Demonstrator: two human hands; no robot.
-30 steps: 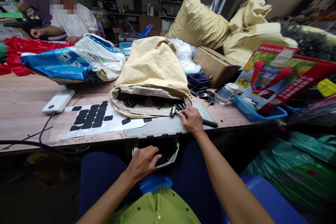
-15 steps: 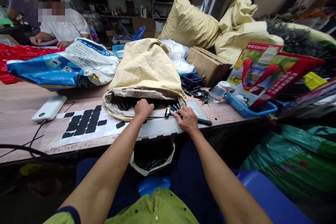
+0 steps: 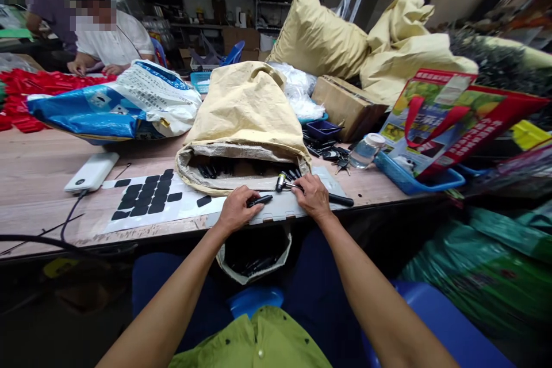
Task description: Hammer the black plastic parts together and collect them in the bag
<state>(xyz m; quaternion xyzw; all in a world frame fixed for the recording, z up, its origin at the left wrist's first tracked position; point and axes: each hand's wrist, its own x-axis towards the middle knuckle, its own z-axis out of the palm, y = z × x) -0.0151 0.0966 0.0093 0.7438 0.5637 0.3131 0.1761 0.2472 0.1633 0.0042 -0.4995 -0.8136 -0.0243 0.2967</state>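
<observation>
My left hand [image 3: 240, 206] is closed on a small black pen-like piece [image 3: 260, 200], just in front of the sack's mouth. My right hand [image 3: 313, 195] is closed around the shaft of a small hammer [image 3: 281, 182]; its head points left and its black handle sticks out to the right. Between the hands lies a grey board [image 3: 276, 211] at the table's edge. A cream cloth sack [image 3: 248, 103] lies on the table with its mouth toward me, and several black pieces [image 3: 210, 171] show inside. Below the edge, an open bag [image 3: 245, 279] also contains black pieces.
Left are a white power bank [image 3: 92, 172] with a cable and a sheet of black stickers [image 3: 146, 195]. A blue-white bag [image 3: 125, 104] lies behind. To the right are keys [image 3: 342, 165], a jar [image 3: 366, 150] and a blue basket [image 3: 399, 178]. A person [image 3: 112, 40] sits across the table.
My left hand has come out of the sack's mouth toward me and now holds a black pen-like piece. My right hand stays on the hammer. The view has shifted slightly.
</observation>
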